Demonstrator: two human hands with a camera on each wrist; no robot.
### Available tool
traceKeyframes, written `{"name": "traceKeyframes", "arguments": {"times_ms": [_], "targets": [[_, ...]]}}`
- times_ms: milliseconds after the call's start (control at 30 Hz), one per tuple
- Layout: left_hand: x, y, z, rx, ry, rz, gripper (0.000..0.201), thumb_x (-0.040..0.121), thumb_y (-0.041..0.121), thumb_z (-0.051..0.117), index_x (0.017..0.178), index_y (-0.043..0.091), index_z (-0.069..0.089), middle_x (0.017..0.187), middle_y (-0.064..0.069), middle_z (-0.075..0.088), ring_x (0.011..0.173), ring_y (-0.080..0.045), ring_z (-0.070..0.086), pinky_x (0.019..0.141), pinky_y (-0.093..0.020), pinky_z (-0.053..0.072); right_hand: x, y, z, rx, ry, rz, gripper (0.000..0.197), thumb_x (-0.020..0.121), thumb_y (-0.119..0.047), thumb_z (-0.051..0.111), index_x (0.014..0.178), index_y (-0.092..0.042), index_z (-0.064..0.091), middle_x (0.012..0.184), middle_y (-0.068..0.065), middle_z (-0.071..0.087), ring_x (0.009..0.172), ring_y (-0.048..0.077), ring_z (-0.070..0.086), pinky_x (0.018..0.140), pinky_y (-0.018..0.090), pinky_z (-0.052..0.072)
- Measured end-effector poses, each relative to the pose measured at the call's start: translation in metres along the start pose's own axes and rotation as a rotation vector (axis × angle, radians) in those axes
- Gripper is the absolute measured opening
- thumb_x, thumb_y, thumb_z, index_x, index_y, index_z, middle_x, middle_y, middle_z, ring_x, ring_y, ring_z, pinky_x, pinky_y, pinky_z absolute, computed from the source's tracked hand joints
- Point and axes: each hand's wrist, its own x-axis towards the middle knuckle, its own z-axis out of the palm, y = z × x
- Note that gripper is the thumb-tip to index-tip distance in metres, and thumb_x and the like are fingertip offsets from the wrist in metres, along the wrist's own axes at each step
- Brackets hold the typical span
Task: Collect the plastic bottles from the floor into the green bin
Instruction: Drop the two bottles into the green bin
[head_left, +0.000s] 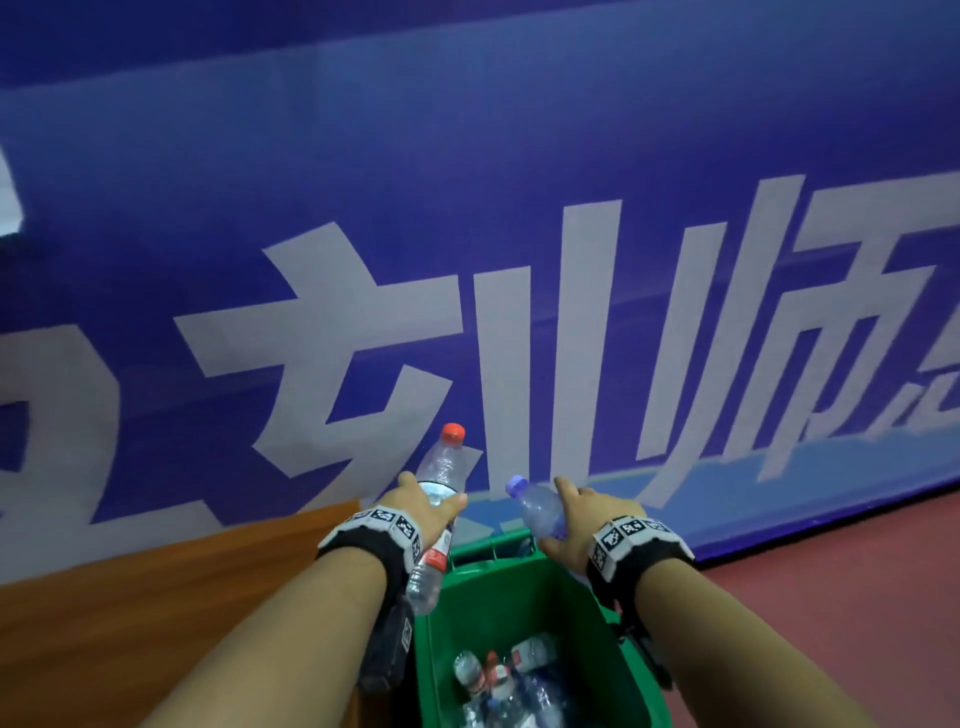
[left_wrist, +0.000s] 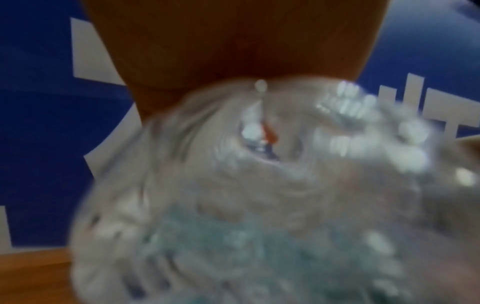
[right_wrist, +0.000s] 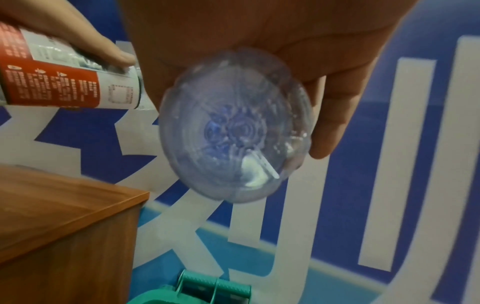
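My left hand (head_left: 426, 512) grips a clear bottle with a red cap and red label (head_left: 441, 467), held above the left rim of the green bin (head_left: 524, 597). That bottle's base (left_wrist: 259, 195) fills the left wrist view, blurred. My right hand (head_left: 576, 519) grips a clear bottle with a blue cap (head_left: 537, 506) over the bin's far rim; its round base (right_wrist: 233, 127) shows in the right wrist view, with the red-label bottle (right_wrist: 64, 82) at the upper left. Several empty bottles (head_left: 504, 680) lie at the bottom of the bin.
A blue banner wall with large white characters (head_left: 519, 260) stands just behind the bin. A brown wooden cabinet (head_left: 130, 597) sits to the bin's left, close against it. Red floor (head_left: 831, 571) lies to the right. The bin's hinge (right_wrist: 215, 288) shows below.
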Motion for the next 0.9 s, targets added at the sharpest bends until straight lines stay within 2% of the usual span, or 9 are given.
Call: {"name": "traceKeyframes", "arguments": {"times_ms": [133, 233, 300, 400, 467, 600, 700, 800, 900], "targets": [[0.034, 0.023, 0.023, 0.079, -0.07, -0.024, 0.085, 0.08, 0.071, 0.055, 0.136, 0.01, 0.036, 0.129, -0.014, 0.056, 0.106, -0.031, 0.058, 0.084, -0.033, 0.043, 0.058, 0.021, 0.011, -0.052, -0.083, -0.089, 0.074, 0.084, -0.066, 0.051, 0.143, -0.026, 0.03, 0.124, 0.002, 0.062, 0.102, 0.029, 0.065, 0.079, 0.038, 0.053], [0.048, 0.032, 0.049, 0.118, -0.132, -0.041, 0.091, 0.075, 0.076, 0.054, 0.136, 0.01, 0.041, 0.128, -0.014, 0.058, 0.106, -0.031, 0.06, 0.089, -0.035, 0.048, 0.089, 0.039, 0.031, -0.054, -0.16, -0.132, 0.079, 0.082, -0.069, 0.046, 0.145, -0.026, 0.028, 0.12, 0.001, 0.065, 0.104, 0.028, 0.065, 0.084, 0.041, 0.054], [0.055, 0.035, 0.064, 0.137, -0.152, -0.062, 0.085, 0.079, 0.073, 0.054, 0.135, 0.01, 0.042, 0.125, -0.013, 0.058, 0.107, -0.03, 0.06, 0.085, -0.032, 0.046, 0.101, 0.048, 0.046, -0.03, -0.207, -0.135, 0.088, 0.083, -0.074, 0.041, 0.152, -0.025, 0.02, 0.131, 0.003, 0.06, 0.116, 0.029, 0.059, 0.092, 0.044, 0.051], [0.062, 0.038, 0.08, 0.143, -0.179, -0.104, 0.078, 0.084, 0.069, 0.053, 0.134, 0.01, 0.041, 0.126, -0.013, 0.058, 0.108, -0.03, 0.06, 0.085, -0.033, 0.045, 0.114, 0.056, 0.064, 0.013, -0.254, -0.123, 0.094, 0.089, -0.073, 0.041, 0.158, -0.026, -0.001, 0.162, 0.003, 0.02, 0.144, 0.029, 0.028, 0.107, 0.049, 0.038], [0.063, 0.038, 0.089, 0.139, -0.203, -0.123, 0.077, 0.084, 0.07, 0.052, 0.134, 0.012, 0.04, 0.125, -0.013, 0.059, 0.106, -0.031, 0.061, 0.083, -0.034, 0.045, 0.122, 0.059, 0.071, 0.039, -0.285, -0.118, 0.089, 0.093, -0.069, 0.039, 0.158, -0.026, -0.004, 0.166, 0.001, 0.001, 0.149, 0.029, 0.017, 0.113, 0.052, 0.033], [0.067, 0.034, 0.1, 0.105, -0.217, -0.147, 0.075, 0.084, 0.07, 0.051, 0.132, 0.013, 0.041, 0.122, -0.011, 0.061, 0.101, -0.029, 0.062, 0.082, -0.034, 0.046, 0.133, 0.055, 0.076, -0.006, -0.269, -0.186, 0.081, 0.097, -0.062, 0.037, 0.158, -0.023, -0.001, 0.166, 0.001, 0.0, 0.147, 0.03, 0.022, 0.109, 0.052, 0.038], [0.066, 0.033, 0.103, 0.082, -0.16, -0.156, 0.073, 0.09, 0.064, 0.049, 0.14, 0.012, 0.037, 0.13, -0.013, 0.058, 0.112, -0.032, 0.059, 0.088, -0.036, 0.047, 0.131, 0.049, 0.074, -0.028, -0.234, -0.226, 0.079, 0.098, -0.06, 0.036, 0.158, -0.023, 0.001, 0.166, 0.001, 0.001, 0.146, 0.03, 0.024, 0.107, 0.05, 0.041], [0.054, 0.029, 0.095, 0.061, -0.1, -0.166, 0.082, 0.093, 0.061, 0.048, 0.152, 0.012, 0.021, 0.142, -0.016, 0.05, 0.124, -0.033, 0.053, 0.097, -0.037, 0.044, 0.119, 0.044, 0.067, -0.041, -0.211, -0.253, 0.077, 0.099, -0.06, 0.036, 0.158, -0.023, 0.002, 0.166, 0.0, 0.001, 0.146, 0.029, 0.024, 0.104, 0.049, 0.042], [0.041, 0.018, 0.076, 0.04, -0.007, -0.157, 0.084, 0.091, 0.061, 0.049, 0.153, 0.013, 0.019, 0.144, -0.014, 0.048, 0.126, -0.033, 0.052, 0.102, -0.038, 0.045, 0.102, 0.039, 0.052, -0.057, -0.18, -0.269, 0.077, 0.099, -0.06, 0.036, 0.157, -0.025, 0.002, 0.166, -0.002, -0.001, 0.145, 0.028, 0.025, 0.103, 0.048, 0.042]]}}
